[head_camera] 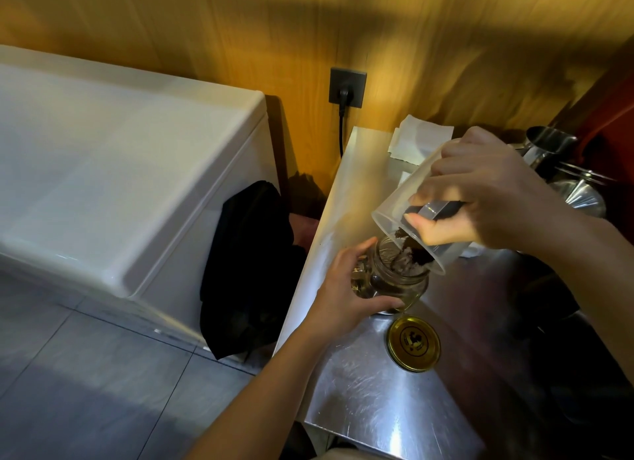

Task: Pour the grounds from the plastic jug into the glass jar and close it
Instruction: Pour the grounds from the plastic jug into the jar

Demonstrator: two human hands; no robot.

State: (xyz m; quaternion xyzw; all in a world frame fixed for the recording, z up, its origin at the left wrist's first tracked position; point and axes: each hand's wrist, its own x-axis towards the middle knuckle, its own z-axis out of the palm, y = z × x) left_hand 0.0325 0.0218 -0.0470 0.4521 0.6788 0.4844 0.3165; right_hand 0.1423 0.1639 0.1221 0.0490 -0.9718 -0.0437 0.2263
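My right hand point(487, 199) grips the translucent plastic jug point(408, 202) by its dark handle and tips it steeply, mouth down and to the left. Dark grounds point(413, 252) slide along the jug's lower lip into the open mouth of the glass jar point(398, 277). The jar stands on the steel counter point(377, 401), and my left hand point(346, 295) wraps around its left side. The jar's gold lid point(413, 343) lies flat on the counter just in front of the jar, apart from it.
White paper towels point(420, 140) lie at the counter's back. Steel pitchers and a funnel point(555, 150) crowd the right rear. A white chest freezer point(120, 171) stands to the left, with a black cloth point(250, 264) in the gap. A plug sits in the wall socket point(347, 87).
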